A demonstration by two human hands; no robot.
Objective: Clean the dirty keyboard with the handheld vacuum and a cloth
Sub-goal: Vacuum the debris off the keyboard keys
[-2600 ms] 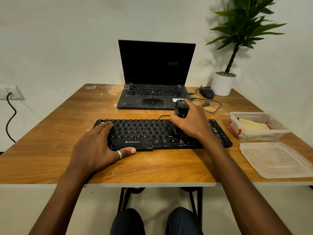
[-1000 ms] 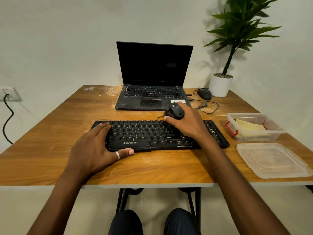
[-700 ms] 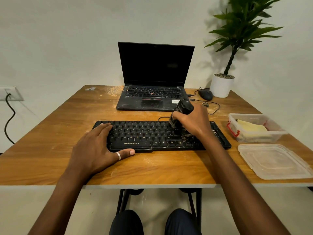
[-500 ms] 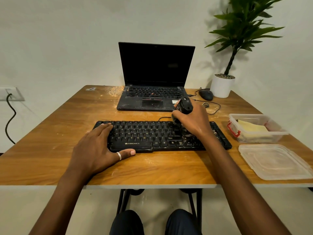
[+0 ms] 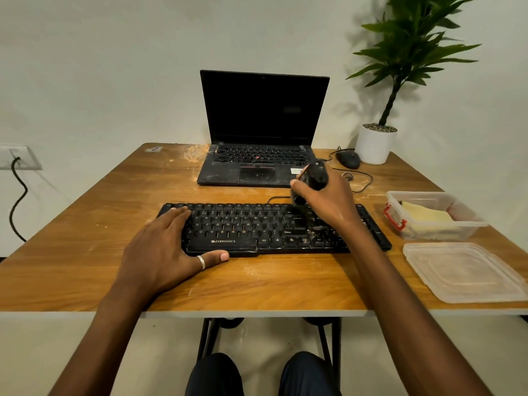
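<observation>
Keyboard (image 5: 257, 230) cleaning at a wooden table (image 5: 85, 270), seen from the head camera: two dark-clad knees (image 5: 214, 375) show below the near edge; both bare forearms reach forward over the tabletop; the black keyboard lies across the middle of the table, parallel to the near edge, with pale crumbs and dust on the keys toward its right end; the left hand (image 5: 163, 250) lies flat and open over the keyboard's left end, fingers spread on the keys, the ringed thumb (image 5: 211, 258) resting on the table against the front edge, holding nothing; the right hand (image 5: 328, 201) is closed around a small black vacuum (image 5: 311, 178), held tilted with its lower end down at the keyboard's back row, right of centre; whether the nozzle touches the keys cannot be told; at the near right, a clear lid (image 5: 463, 272) lies flat on the table; just beyond it stands an open clear box (image 5: 434, 215) with a red clasp, a yellow cloth (image 5: 423, 215) folded inside; farther back, an open laptop (image 5: 263, 130) with a dark screen sits behind the keyboard, dust on its deck; a black mouse (image 5: 348, 159) and its looped cable lie to the laptop's right; a plant (image 5: 380, 138) in a white pot stands at the far right corner; a black cord hangs from a wall socket (image 5: 17, 157) at the left.
</observation>
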